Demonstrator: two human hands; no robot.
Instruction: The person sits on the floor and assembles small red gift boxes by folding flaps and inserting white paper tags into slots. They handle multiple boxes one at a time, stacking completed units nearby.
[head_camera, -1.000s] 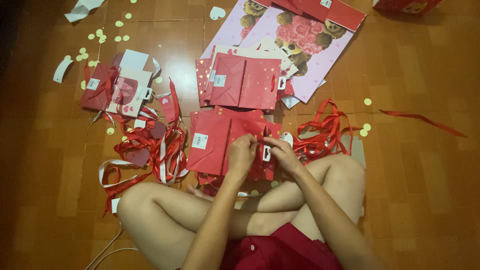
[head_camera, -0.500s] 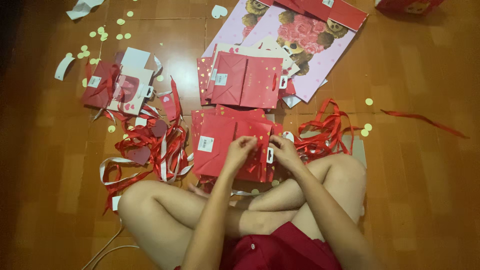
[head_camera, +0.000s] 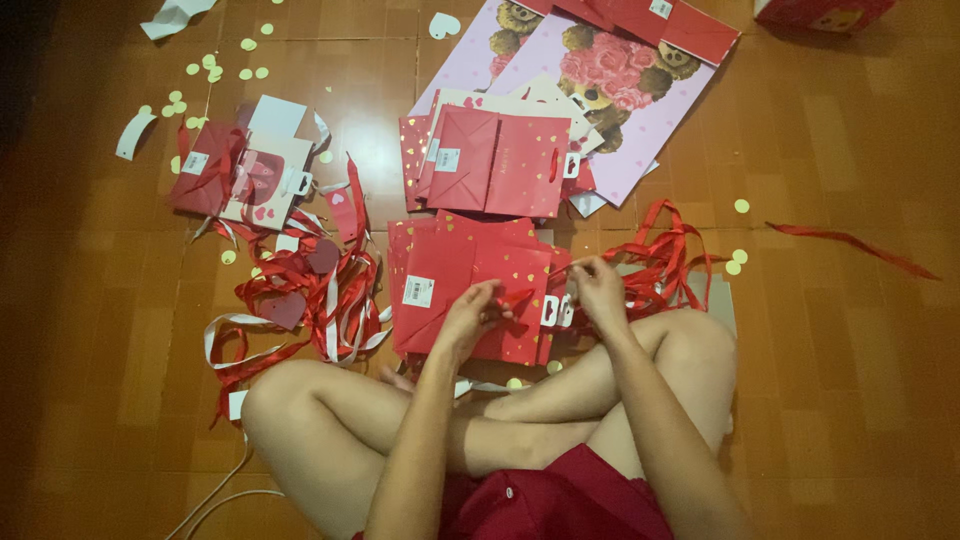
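Floor, left to right: paper scraps (head_camera: 205, 72) near the far left corner, then a flattened red and white bag (head_camera: 245, 172) with a tangle of red and white ribbons (head_camera: 310, 300) just nearer the person. Centre: stack of flat red gift bags (head_camera: 455, 285) on the floor in front of the crossed legs. Left hand (head_camera: 472, 318) rests on the stack, fingers pinched on a thin red ribbon (head_camera: 520, 300). Right hand (head_camera: 600, 290) at the stack's right edge, pinching the same ribbon's other end. Second red bag stack (head_camera: 500, 160) behind; large pink bear bag (head_camera: 620, 90) toward the far edge; loose red ribbon pile (head_camera: 665, 255) right.
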